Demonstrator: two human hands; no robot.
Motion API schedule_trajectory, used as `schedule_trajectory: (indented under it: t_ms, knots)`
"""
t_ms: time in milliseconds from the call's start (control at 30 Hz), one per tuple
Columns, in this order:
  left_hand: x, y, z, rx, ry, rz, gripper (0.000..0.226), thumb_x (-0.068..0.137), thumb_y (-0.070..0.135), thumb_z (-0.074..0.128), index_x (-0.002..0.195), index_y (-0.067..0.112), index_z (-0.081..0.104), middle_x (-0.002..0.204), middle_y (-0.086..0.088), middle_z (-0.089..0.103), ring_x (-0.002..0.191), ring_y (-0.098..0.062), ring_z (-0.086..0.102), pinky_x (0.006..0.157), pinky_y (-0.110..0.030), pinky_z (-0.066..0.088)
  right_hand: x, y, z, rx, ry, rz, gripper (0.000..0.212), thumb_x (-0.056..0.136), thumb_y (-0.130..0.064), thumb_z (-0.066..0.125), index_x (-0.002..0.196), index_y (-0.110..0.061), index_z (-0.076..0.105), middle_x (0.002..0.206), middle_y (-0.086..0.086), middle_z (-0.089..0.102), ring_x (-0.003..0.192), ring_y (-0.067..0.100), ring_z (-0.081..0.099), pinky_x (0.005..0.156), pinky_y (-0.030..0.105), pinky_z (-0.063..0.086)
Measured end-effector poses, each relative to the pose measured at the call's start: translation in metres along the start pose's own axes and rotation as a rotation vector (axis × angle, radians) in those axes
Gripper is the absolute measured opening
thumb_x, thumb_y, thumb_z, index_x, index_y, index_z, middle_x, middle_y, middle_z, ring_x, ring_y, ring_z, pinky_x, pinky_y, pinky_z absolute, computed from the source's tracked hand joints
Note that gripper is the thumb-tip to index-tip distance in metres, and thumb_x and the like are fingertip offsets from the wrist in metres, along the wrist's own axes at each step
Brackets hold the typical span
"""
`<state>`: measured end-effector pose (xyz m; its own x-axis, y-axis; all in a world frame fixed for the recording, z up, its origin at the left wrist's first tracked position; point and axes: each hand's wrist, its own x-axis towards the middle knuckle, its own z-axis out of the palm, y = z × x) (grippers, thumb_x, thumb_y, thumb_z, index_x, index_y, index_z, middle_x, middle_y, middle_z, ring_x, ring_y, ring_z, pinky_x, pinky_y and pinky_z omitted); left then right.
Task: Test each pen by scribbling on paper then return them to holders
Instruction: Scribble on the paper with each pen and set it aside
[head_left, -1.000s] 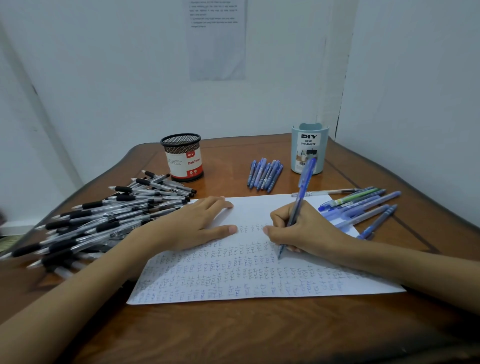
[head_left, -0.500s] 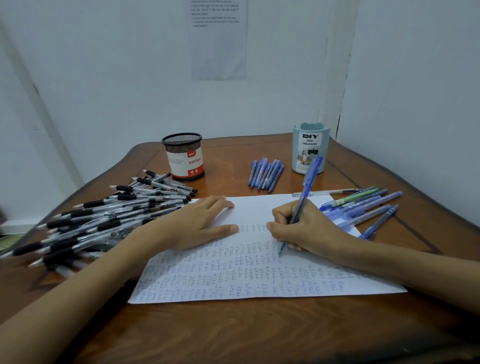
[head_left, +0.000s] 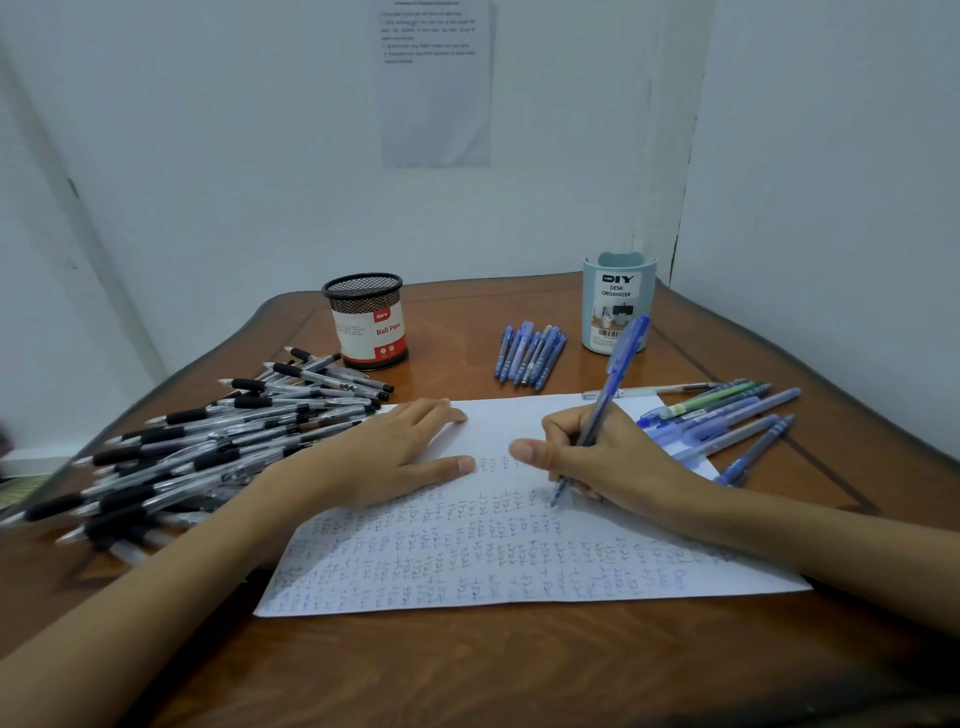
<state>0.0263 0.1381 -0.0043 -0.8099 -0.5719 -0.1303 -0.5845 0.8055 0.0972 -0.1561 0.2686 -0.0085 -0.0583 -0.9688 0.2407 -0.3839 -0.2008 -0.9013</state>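
Taking the middle of the sheet as the clock's centre, with twelve towards the far wall: at six, a band of bare wood on the brown wooden table (head_left: 467, 670) runs between its near rim and the bottom edge of the white sheet of paper (head_left: 467, 566). Rows of small blue scribbles fill the sheet's lower half.

At ten the left hand (head_left: 395, 457) lies palm down across the paper's left edge, its fingers straight and its thumb stretched rightward. At one the right hand (head_left: 608, 457) has its fingers curled round a translucent blue ballpoint pen (head_left: 618, 369). The pen's tip is down at the topmost row of marks and its barrel leans away towards twelve.

At nine a large heap of clear pens with black grips (head_left: 208, 441) crowds the table's left edge, and its nearest pens touch the paper's upper left corner. At two a loose fan of blue pens and one green pen (head_left: 727, 421) overlaps the paper's right corner. A slim white pen (head_left: 649, 389) lies along the sheet's top edge.

At twelve a neat row of blue pens (head_left: 530, 353) lies with bare wood either side. A black mesh cup with a red and white label (head_left: 369, 322) stands at eleven. A pale blue plastic organiser cup (head_left: 618, 301) stands at one, close to the wall corner.
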Motion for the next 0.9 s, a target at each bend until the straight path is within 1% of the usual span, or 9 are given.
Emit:
schedule_trajectory:
  t_ms: [100, 167, 267, 367, 467, 533, 633, 767, 900]
  knots:
    - [0.000, 0.000, -0.001, 0.003, 0.001, 0.000, 0.080, 0.077, 0.071, 0.021, 0.146, 0.031, 0.014, 0.154, 0.009, 0.013, 0.138, -0.009, 0.021, 0.109, -0.027, 0.021, 0.001, -0.006, -0.004, 0.147, -0.046, 0.115, 0.049, 0.066, -0.056, 0.055, 0.044, -0.013, 0.053, 0.050, -0.002, 0.048, 0.052, 0.011, 0.042, 0.054, 0.017, 0.031]
    - [0.000, 0.001, -0.001, 0.006, -0.003, -0.001, 0.081, 0.077, 0.071, 0.020, 0.147, 0.031, 0.013, 0.155, 0.010, 0.013, 0.138, -0.009, 0.021, 0.110, -0.028, 0.021, 0.001, -0.012, -0.011, 0.100, -0.080, 0.163, 0.046, 0.065, -0.059, 0.052, 0.047, -0.016, 0.054, 0.049, -0.006, 0.047, 0.044, 0.010, 0.035, 0.048, 0.016, 0.027]
    - [0.000, 0.002, -0.002, 0.000, -0.007, 0.003, 0.081, 0.077, 0.071, 0.020, 0.147, 0.031, 0.013, 0.154, 0.009, 0.013, 0.138, -0.009, 0.021, 0.110, -0.028, 0.022, 0.003, -0.017, -0.023, 0.020, 0.007, 0.133, 0.025, 0.068, -0.038, 0.066, 0.078, -0.018, 0.055, 0.043, -0.008, 0.040, 0.035, 0.003, 0.031, 0.037, 0.013, 0.026]
    - [-0.001, 0.002, -0.002, 0.001, -0.005, 0.007, 0.082, 0.076, 0.071, 0.019, 0.147, 0.030, 0.014, 0.154, 0.009, 0.014, 0.137, -0.009, 0.022, 0.109, -0.026, 0.022, 0.008, -0.012, -0.030, 0.012, 0.102, 0.160, 0.043, 0.065, -0.044, 0.064, 0.104, -0.032, 0.050, 0.044, -0.008, 0.041, 0.040, 0.004, 0.036, 0.038, 0.016, 0.028]
    - [-0.002, 0.002, -0.002, 0.001, -0.002, 0.012, 0.082, 0.076, 0.072, 0.019, 0.147, 0.030, 0.014, 0.154, 0.009, 0.014, 0.137, -0.009, 0.021, 0.109, -0.027, 0.021, 0.012, -0.005, -0.033, 0.119, 0.116, 0.160, 0.054, 0.078, -0.051, 0.048, 0.115, -0.013, 0.054, 0.044, -0.005, 0.041, 0.042, 0.008, 0.033, 0.042, 0.019, 0.027]
    - [-0.001, 0.001, -0.001, -0.003, 0.003, 0.014, 0.080, 0.078, 0.070, 0.020, 0.147, 0.030, 0.014, 0.154, 0.009, 0.014, 0.137, -0.008, 0.021, 0.109, -0.025, 0.021, 0.013, -0.002, -0.035, 0.235, 0.105, 0.151, 0.043, 0.092, -0.044, 0.038, 0.108, -0.010, 0.060, 0.041, -0.002, 0.038, 0.036, 0.007, 0.031, 0.038, 0.017, 0.028]
    - [-0.001, 0.000, -0.001, -0.002, 0.003, 0.015, 0.083, 0.076, 0.072, 0.019, 0.147, 0.030, 0.014, 0.154, 0.009, 0.014, 0.137, -0.008, 0.020, 0.108, -0.024, 0.020, 0.013, -0.001, -0.035, 0.230, 0.081, 0.136, 0.031, 0.096, -0.033, 0.041, 0.096, -0.012, 0.064, 0.043, -0.001, 0.039, 0.036, 0.008, 0.032, 0.037, 0.018, 0.029]
    - [0.000, 0.000, 0.000, -0.007, 0.006, 0.019, 0.080, 0.079, 0.071, 0.021, 0.147, 0.029, 0.014, 0.154, 0.008, 0.015, 0.137, -0.008, 0.022, 0.109, -0.026, 0.021, 0.013, -0.003, -0.035, 0.259, 0.054, 0.192, 0.025, 0.080, -0.037, 0.058, 0.092, -0.017, 0.064, 0.047, 0.000, 0.044, 0.036, 0.007, 0.027, 0.035, 0.016, 0.021]
    - [0.000, 0.000, -0.001, -0.001, 0.004, 0.020, 0.078, 0.080, 0.068, 0.022, 0.147, 0.028, 0.014, 0.154, 0.008, 0.015, 0.137, -0.009, 0.021, 0.109, -0.026, 0.021, 0.014, -0.005, -0.037, 0.321, 0.071, 0.229, 0.023, 0.069, -0.034, 0.064, 0.083, -0.018, 0.056, 0.047, 0.000, 0.043, 0.037, 0.007, 0.034, 0.032, 0.015, 0.025]
